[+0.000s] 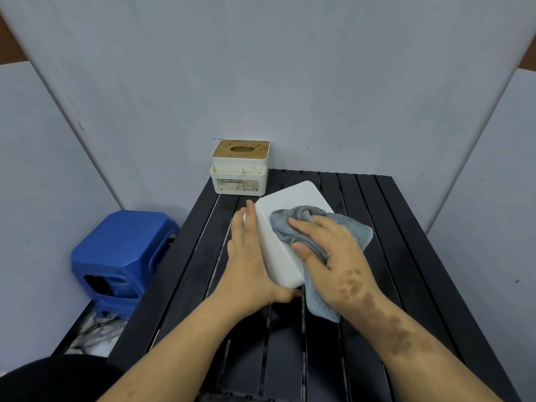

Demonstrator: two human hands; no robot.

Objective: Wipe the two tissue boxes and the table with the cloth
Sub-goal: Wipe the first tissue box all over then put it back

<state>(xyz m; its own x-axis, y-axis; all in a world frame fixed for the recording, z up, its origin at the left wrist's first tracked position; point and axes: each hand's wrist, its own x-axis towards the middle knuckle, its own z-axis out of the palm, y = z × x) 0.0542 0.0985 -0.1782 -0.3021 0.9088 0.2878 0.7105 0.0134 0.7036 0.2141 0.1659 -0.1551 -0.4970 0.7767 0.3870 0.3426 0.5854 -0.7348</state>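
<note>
A blue plastic stool is seen on the far left, down beside the table. Next to it, a black slatted table fills the middle of the view. At the table's back left corner a dirty tissue box is stood upright against the grey wall; its brown lid with a slot is speckled, and its white front is marked with spots. A little closer, a plain white tissue box is held tilted on the table, with a smooth white face turned up. The left hand is laid along the box's left side, with the fingers stretched flat against it and the thumb tucked round the near end, so the box is gripped and kept steady. To the right, a grey-blue cloth is bunched on top of the white box, and one end of it is hung down past the box's near corner. The right hand is pressed down on the cloth, with the fingers spread over it and the thumb curled into its folds, so the cloth is held against the box. The two hands are close together, with only the box between them.
</note>
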